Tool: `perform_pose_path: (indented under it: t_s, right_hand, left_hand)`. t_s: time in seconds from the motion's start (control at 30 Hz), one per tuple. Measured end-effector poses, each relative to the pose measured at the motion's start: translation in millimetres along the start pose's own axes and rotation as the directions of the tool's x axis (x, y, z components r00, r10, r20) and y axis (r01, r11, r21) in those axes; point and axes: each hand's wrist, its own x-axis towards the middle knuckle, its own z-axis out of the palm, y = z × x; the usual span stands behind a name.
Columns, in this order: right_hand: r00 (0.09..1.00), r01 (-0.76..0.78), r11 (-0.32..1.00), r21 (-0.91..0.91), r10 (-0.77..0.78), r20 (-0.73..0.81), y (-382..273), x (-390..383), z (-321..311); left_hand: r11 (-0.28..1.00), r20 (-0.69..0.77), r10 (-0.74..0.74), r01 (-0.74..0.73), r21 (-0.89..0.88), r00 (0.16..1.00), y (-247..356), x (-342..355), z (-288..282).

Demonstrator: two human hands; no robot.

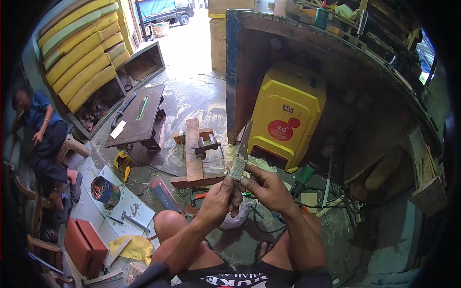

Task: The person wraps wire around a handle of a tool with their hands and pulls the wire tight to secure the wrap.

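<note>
Between my two hands, in front of my knees, is a knife (pixel 237 169) with a pale, cord-like wrapping around its handle. The grey blade points up and away from me. My left hand (pixel 217 199) grips the lower end of the handle between thumb and fingers. From the right side, my right hand (pixel 265 188) pinches at the wrapped part, its index finger and thumb bent against it. The fingers hide the bottom of the handle, and I cannot make out a loose cord end.
Ahead stands a wooden frame with a clamp (pixel 207 147). A low dark table (pixel 139 115) is beyond it, left. A yellow box (pixel 283 115) sits under the workbench (pixel 307 29). A green power tool (pixel 303 178) lies right, a tin (pixel 105 192) left. A seated person (pixel 41 120) is far left.
</note>
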Motion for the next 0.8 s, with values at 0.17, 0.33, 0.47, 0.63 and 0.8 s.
perform_pose_path:
  t_s: [0.17, 0.33, 0.47, 0.63, 0.8]
  right_hand:
    - [0.992, -0.029, 0.975, 0.22, 0.001, 0.126, -2.4, 0.7, -5.0]
    - [0.983, -0.039, 0.897, 0.44, -0.043, 0.176, -8.1, -3.7, -4.0]
    - [0.987, -0.043, 0.909, 0.414, -0.026, 0.161, -0.1, -6.8, -4.8]
    - [1.0, -0.028, 0.972, 0.232, 0.028, 0.007, 4.2, -3.2, -2.1]
    - [0.998, 0.044, 0.986, 0.164, -0.037, -0.041, 9.1, -3.2, 2.3]
  left_hand:
    - [1.0, 0.083, -0.002, 0.0, 0.024, 0.997, 5.7, -1.7, -3.6]
    - [0.867, 0.512, -0.066, 0.303, -0.395, 0.856, 5.5, -2.4, -10.2]
    - [0.856, 0.437, -0.12, 0.316, -0.409, 0.891, -0.3, -4.8, -6.3]
    - [0.775, 0.017, 0.376, -0.324, 0.543, 0.927, -6.2, -4.0, 5.7]
    - [0.525, 0.04, 0.579, -0.41, 0.745, 0.814, 7.5, -11.5, 17.9]
